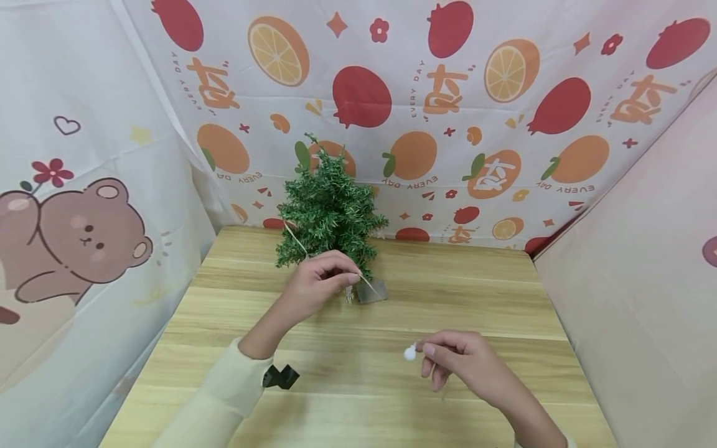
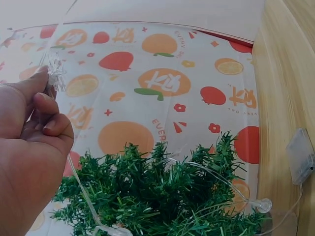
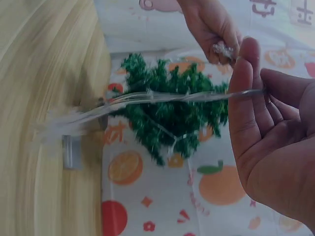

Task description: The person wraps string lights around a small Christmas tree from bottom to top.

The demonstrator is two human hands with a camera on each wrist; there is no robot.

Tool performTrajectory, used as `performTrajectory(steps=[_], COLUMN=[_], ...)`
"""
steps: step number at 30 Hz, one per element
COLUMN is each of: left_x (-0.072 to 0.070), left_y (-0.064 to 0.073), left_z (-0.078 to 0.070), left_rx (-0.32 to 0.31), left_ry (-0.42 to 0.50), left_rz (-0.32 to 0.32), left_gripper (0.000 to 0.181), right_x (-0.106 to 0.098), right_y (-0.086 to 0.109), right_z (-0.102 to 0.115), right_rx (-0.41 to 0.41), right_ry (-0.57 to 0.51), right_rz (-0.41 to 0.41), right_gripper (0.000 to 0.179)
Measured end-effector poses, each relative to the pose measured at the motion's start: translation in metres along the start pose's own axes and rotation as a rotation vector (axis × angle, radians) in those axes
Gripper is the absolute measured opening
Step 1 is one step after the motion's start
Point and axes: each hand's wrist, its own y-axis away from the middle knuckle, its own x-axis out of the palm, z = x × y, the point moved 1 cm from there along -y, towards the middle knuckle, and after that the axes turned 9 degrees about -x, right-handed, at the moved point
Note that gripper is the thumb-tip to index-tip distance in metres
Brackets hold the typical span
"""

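A small green artificial Christmas tree [image 1: 330, 205] stands at the back of the table, with part of a clear-wired light string [image 2: 81, 187] on its branches. In front of the tree, my left hand [image 1: 322, 283] pinches the wire between thumb and fingers; a clear decorative bulb [image 2: 57, 73] shows by its fingertips. My right hand [image 1: 465, 361], nearer the front and to the right, pinches a bunch of the same wires [image 3: 182, 97]. Its hanging end blurs in the right wrist view. A white round bulb [image 1: 410, 353] shows at those fingertips in the head view.
A small translucent box [image 2: 300, 156] with a wire lies on the wooden table [image 1: 476, 292] by the tree. Behind hangs a fruit-print curtain [image 1: 403, 56], and a bear-print curtain [image 1: 95, 236] hangs at the left. A pale wall panel [image 1: 633, 249] borders the right side.
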Motion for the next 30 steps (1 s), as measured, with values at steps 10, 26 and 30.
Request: performTrajectory(steps=[10,26,30], left_x=[-0.001,0.017,0.027], left_y=[-0.006,-0.017,-0.029], left_z=[0.007,0.008,0.001], left_rx=[-0.073,-0.13,-0.08], left_ry=[-0.022,-0.104,-0.1], left_rz=[-0.038,-0.116,-0.152], left_gripper=[0.013,0.01,0.01], right_x=[-0.035,-0.062,-0.064], right_y=[0.028,0.037,0.035], right_z=[-0.001,0.002,0.009], right_rx=[-0.078,-0.396,-0.38], right_ry=[0.0,-0.289,-0.283], right_rz=[-0.147,-0.31,-0.382], right_gripper=[0.019,0.042,0.042])
